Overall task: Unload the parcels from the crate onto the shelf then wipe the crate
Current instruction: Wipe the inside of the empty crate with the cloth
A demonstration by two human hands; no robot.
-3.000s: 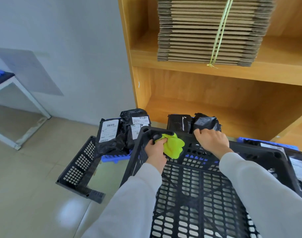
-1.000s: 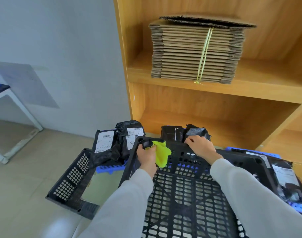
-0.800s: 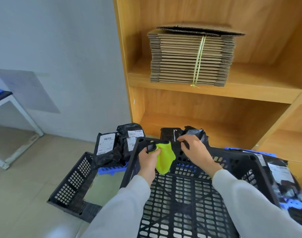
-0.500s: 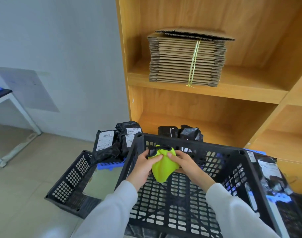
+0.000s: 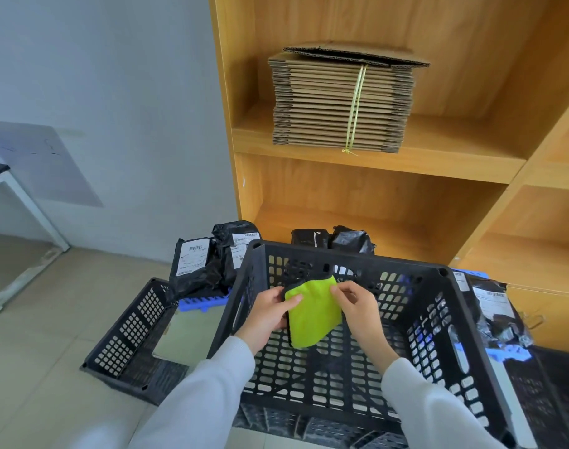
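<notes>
A black slotted plastic crate (image 5: pixel 438 322) stands in front of me with nothing lying in it. Inside it, near the far wall, both hands hold a lime-green cloth (image 5: pixel 312 315). My left hand (image 5: pixel 265 314) pinches the cloth's left edge and my right hand (image 5: pixel 357 307) pinches its upper right edge. Two black parcels (image 5: pixel 336 239) lie on the lowest board of the wooden shelf (image 5: pixel 406 218), just behind the crate.
Black parcels with white labels (image 5: pixel 208 260) lean on a blue pallet behind a second black crate (image 5: pixel 130 335) on the floor at left. More parcels (image 5: pixel 493 309) lie at right. Bundled flat cardboard (image 5: pixel 341 102) fills the upper shelf. A white table leg (image 5: pixel 27 202) stands far left.
My right hand left the crate's far rim and joined my left hand on the cloth. The cloth moved from the rim down inside the crate and hangs flatter.
</notes>
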